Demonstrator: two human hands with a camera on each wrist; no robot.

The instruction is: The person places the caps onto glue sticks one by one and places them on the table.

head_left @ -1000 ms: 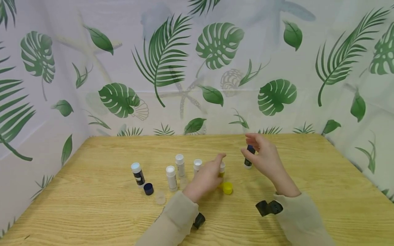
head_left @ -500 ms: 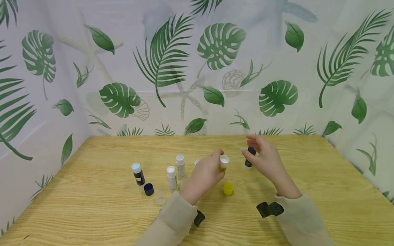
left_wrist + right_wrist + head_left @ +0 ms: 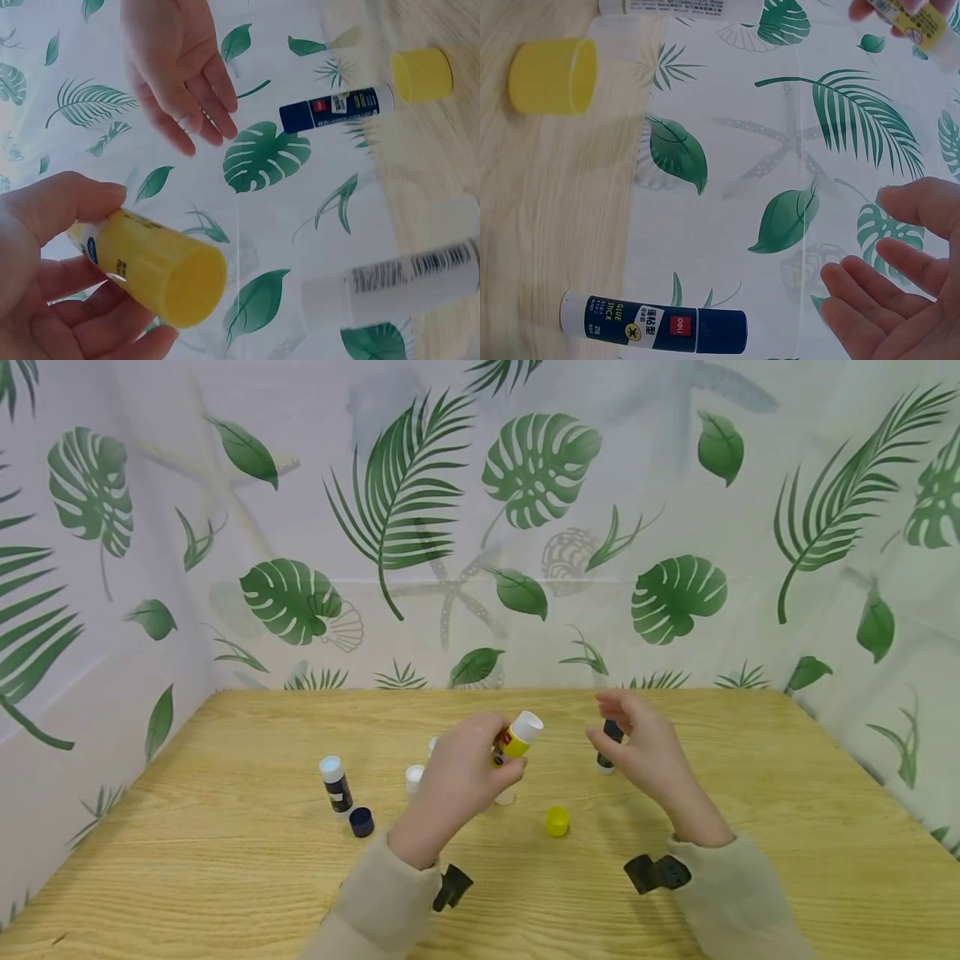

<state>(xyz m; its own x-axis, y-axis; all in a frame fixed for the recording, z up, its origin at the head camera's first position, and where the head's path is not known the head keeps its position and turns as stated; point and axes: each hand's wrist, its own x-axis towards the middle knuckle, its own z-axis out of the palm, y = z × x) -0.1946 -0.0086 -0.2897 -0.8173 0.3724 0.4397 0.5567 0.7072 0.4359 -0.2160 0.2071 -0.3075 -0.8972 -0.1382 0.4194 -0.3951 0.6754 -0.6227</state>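
My left hand [image 3: 461,768] holds a yellow glue stick [image 3: 517,737] above the table, tilted with its white end up and to the right. Its hollow yellow end faces the left wrist camera [image 3: 161,266]. My right hand [image 3: 648,747] hovers with its fingers spread loosely and nothing between them. A capped navy glue stick [image 3: 652,322] stands upright just beyond that hand, partly covered by it in the head view. On the table between the hands lies a yellow cap [image 3: 557,822]. White glue sticks [image 3: 414,777] are mostly hidden behind my left hand; one [image 3: 394,281] shows its barcode in the left wrist view.
At the left stands an uncapped dark-labelled glue stick [image 3: 337,789] with a white top, a navy cap [image 3: 362,822] beside it. The wooden table [image 3: 225,877] ends at a leaf-printed cloth [image 3: 450,527] behind it.
The left hand has lifted the yellow glue stick off the table, moved it left and tilted it. The yellow cap and the right hand stay about where they were.
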